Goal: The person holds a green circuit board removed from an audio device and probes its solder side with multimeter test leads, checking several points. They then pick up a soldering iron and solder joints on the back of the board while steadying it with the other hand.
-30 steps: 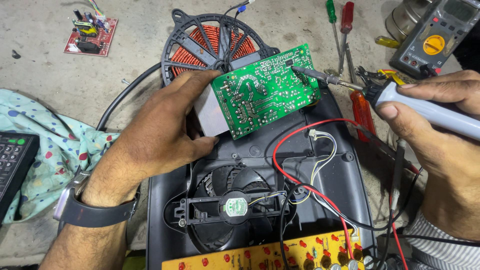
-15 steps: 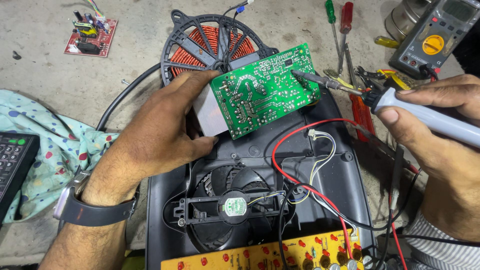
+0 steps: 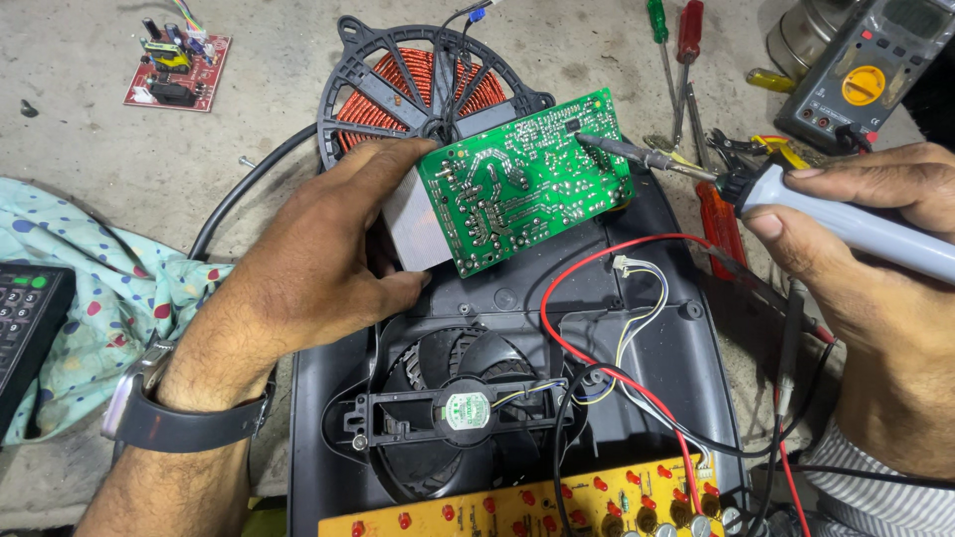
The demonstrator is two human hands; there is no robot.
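green circuit board (image 3: 522, 179) is held tilted by the left hand (image 3: 308, 268) above the open black cooker housing (image 3: 657, 348), which contains a fan (image 3: 463, 408). right hand (image 3: 856, 249) grips a soldering iron (image 3: 696, 169), tip on the board.

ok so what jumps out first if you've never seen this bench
The green circuit board at centre, tilted up by the left hand, with the soldering iron in the right hand touching its upper right corner. Behind it lies a copper coil; below, a black fan in the open casing.
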